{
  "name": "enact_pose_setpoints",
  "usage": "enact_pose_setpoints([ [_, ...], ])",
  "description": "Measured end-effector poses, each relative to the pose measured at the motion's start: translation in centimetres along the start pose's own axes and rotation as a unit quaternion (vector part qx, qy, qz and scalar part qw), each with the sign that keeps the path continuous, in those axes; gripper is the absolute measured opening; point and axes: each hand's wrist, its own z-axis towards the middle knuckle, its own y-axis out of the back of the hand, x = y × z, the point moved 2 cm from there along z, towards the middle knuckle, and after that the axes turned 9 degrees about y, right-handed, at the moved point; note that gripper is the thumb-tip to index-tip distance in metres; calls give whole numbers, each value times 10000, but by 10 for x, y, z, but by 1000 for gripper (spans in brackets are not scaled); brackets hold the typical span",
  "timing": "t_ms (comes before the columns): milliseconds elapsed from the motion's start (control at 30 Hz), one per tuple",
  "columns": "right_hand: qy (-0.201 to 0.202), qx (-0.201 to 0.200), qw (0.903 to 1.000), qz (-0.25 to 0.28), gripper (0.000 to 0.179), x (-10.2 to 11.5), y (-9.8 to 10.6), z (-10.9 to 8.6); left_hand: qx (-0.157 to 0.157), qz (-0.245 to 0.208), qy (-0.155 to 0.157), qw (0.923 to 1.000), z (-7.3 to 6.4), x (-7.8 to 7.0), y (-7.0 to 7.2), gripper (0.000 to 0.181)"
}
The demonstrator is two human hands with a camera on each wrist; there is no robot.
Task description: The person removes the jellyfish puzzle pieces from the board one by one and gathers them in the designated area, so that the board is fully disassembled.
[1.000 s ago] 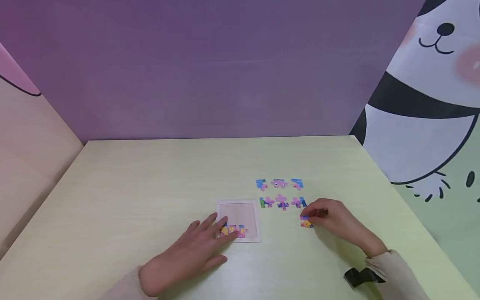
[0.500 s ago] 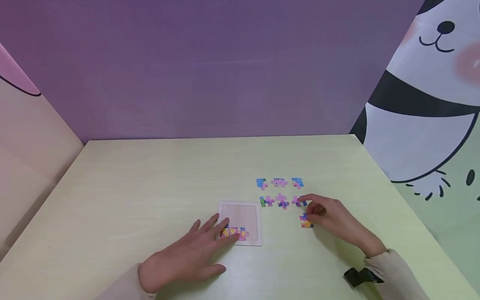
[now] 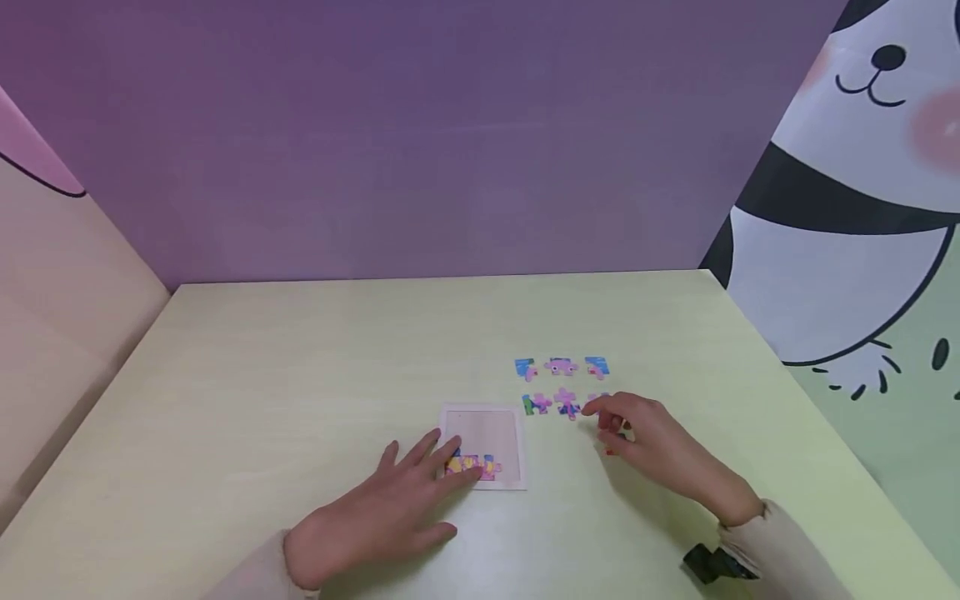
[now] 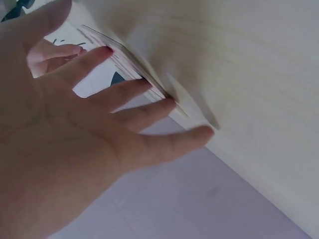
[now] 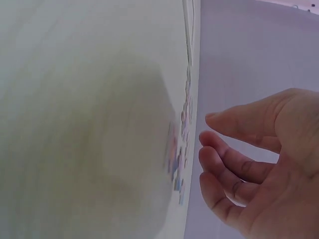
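A white puzzle frame [image 3: 521,454] lies on the table, with a few joined pieces [image 3: 491,468] along its near edge. My left hand [image 3: 382,517] rests fingers spread over its left side, index finger across the joined pieces. In the left wrist view the fingertips [image 4: 167,102] meet the frame's edge. To the right, my right hand [image 3: 645,437] hovers with loosely bent fingers and nothing visible between them. A loose puzzle piece [image 5: 173,154] lies blurred on the table near those fingers; in the head view the hand mostly hides it.
Beyond the frame, loose puzzle pieces lie in two rows, among them a pink-and-blue eyed piece [image 3: 561,367] and a pink cross-shaped piece [image 3: 566,402]. The right hand covers part of the nearer row's end. A purple wall [image 3: 435,150] stands behind the table [image 3: 300,358].
My right hand has come off the loose piece's right side and shifted slightly left, now covering it. The left hand stays on the frame.
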Motion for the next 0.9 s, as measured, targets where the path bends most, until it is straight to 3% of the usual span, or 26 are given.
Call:
enact_pose_setpoints([
  [167,179,20,9997,-178,27,12,-1,13,-196,-45,134,9997,3,6,0,62],
  [367,436,119,9987,-230,24,40,-12,37,-346,-82,51,9994,9,15,-1,63],
  [667,597,913,9940,3,23,67,-49,79,-476,-83,-65,9988,10,17,-1,63],
  [767,623,1153,9914,4,21,70,-63,85,-491,-28,-75,9988,10,16,-2,63],
  [900,757,1111,9907,-228,17,74,-74,85,-466,100,-58,9988,10,16,-3,67],
])
